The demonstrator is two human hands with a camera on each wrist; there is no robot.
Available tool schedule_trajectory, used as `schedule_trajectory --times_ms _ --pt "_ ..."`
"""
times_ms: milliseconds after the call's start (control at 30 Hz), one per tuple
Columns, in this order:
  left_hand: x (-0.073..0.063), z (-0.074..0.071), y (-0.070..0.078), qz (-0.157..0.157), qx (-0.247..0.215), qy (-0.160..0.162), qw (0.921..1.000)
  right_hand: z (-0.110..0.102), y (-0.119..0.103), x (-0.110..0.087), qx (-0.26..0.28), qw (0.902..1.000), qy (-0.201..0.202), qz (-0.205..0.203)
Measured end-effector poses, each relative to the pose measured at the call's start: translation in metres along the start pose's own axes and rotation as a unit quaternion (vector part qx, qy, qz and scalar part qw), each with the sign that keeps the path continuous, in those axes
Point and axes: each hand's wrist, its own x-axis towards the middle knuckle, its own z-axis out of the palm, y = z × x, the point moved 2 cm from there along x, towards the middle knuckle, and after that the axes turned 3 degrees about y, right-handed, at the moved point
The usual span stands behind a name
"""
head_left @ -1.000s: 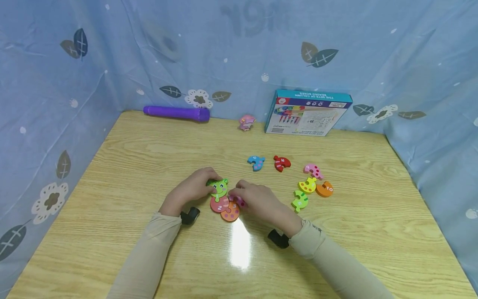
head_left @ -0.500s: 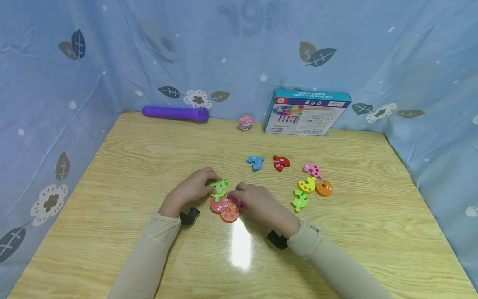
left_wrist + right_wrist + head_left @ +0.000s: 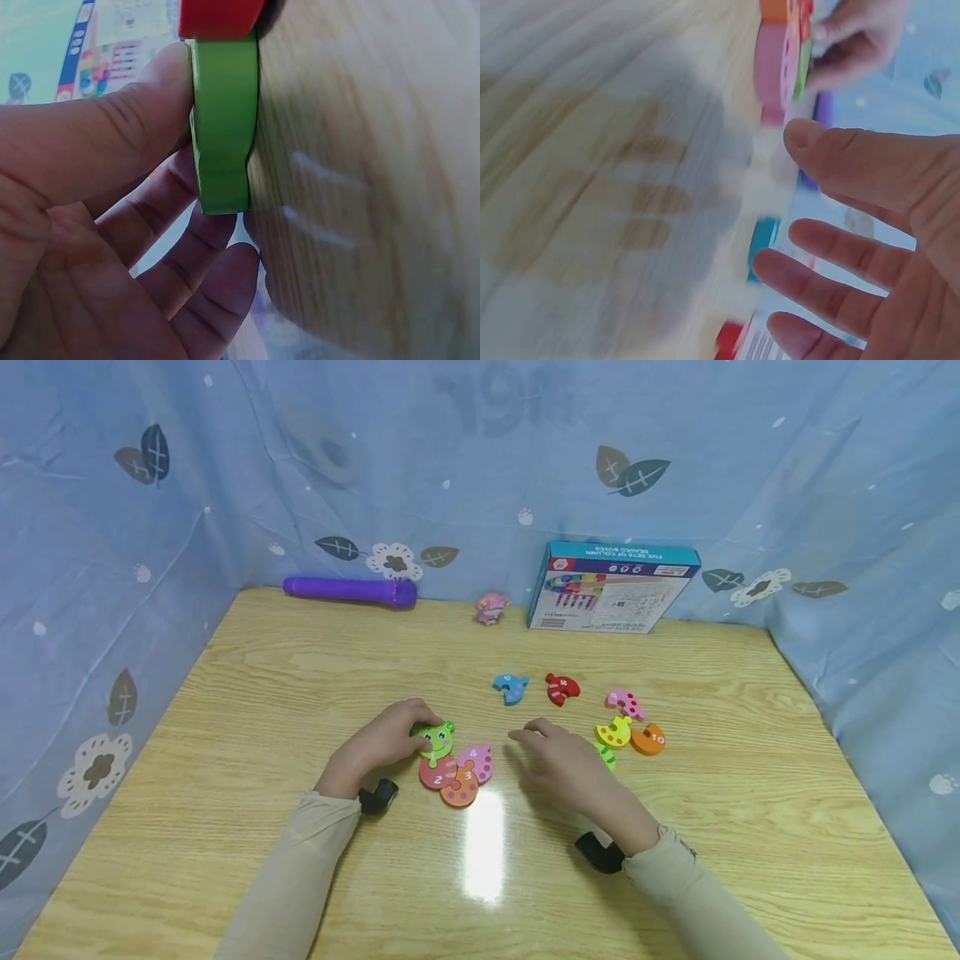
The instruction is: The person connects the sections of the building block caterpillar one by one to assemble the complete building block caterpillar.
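Note:
My left hand (image 3: 384,741) grips the green smiling caterpillar-head puzzle piece (image 3: 438,739), thumb on its face and fingers at its far edge. Joined below the head are the red piece 2 (image 3: 437,774), the orange piece 3 (image 3: 460,788) and the pink piece 4 (image 3: 477,763). In the left wrist view, the green piece's side (image 3: 225,120) stands on the table between thumb and fingers. My right hand (image 3: 566,764) hovers right of the pink piece with fingers spread and nothing in them. It partly covers a light green piece (image 3: 606,758).
Farther back lie a blue piece (image 3: 512,688) and the red piece 8 (image 3: 562,689). To the right are a pink piece (image 3: 626,702), a yellow piece (image 3: 613,732) and the orange piece 10 (image 3: 648,739). A purple tube (image 3: 349,592), pink figurine (image 3: 491,608) and box (image 3: 611,589) line the back.
My right hand has let go of the pink piece 4 and moved right, baring that piece beside the orange one. My left hand stays on the green head.

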Motion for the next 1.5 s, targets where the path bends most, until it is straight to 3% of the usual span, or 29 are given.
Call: schedule_trajectory --times_ms 467,700,933,1133,1500 --pt "-0.002 0.003 -0.004 0.007 0.001 0.003 1.0000 -0.008 0.050 -0.047 -0.029 0.9906 0.035 0.129" --pt "-0.002 0.003 -0.004 0.000 -0.003 0.005 1.0000 -0.006 0.056 -0.054 -0.028 0.9864 0.035 0.158" --pt "-0.003 0.002 -0.003 0.002 0.001 0.004 1.0000 -0.003 0.053 -0.052 -0.016 0.9831 0.001 0.182" --pt "-0.002 -0.001 -0.001 0.007 0.008 0.004 0.9999 0.000 0.046 -0.045 -0.023 0.9842 0.000 0.175" --pt "-0.002 -0.001 0.001 0.013 0.007 0.004 0.9999 0.007 0.035 -0.031 -0.031 0.9926 0.028 0.114"
